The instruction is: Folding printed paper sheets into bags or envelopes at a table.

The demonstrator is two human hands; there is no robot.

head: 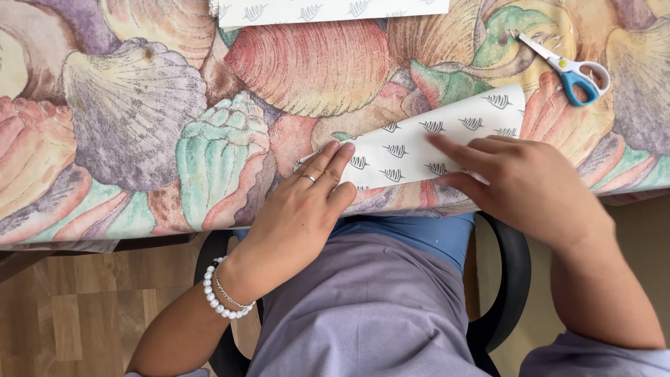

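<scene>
A folded white paper sheet (426, 143) with small grey leaf marks lies on the shell-patterned tablecloth (139, 119) near the table's front edge. My left hand (307, 202) rests flat on the sheet's left end, fingers together, a ring on one finger and a white bead bracelet at the wrist. My right hand (523, 185) presses on the sheet's right part, the index finger stretched left along its lower fold. Neither hand grips anything.
Scissors (569, 70) with blue and white handles lie shut at the upper right of the table. More of the same patterned paper (321, 10) lies at the far edge. Below are my lap, a black chair and wooden floor.
</scene>
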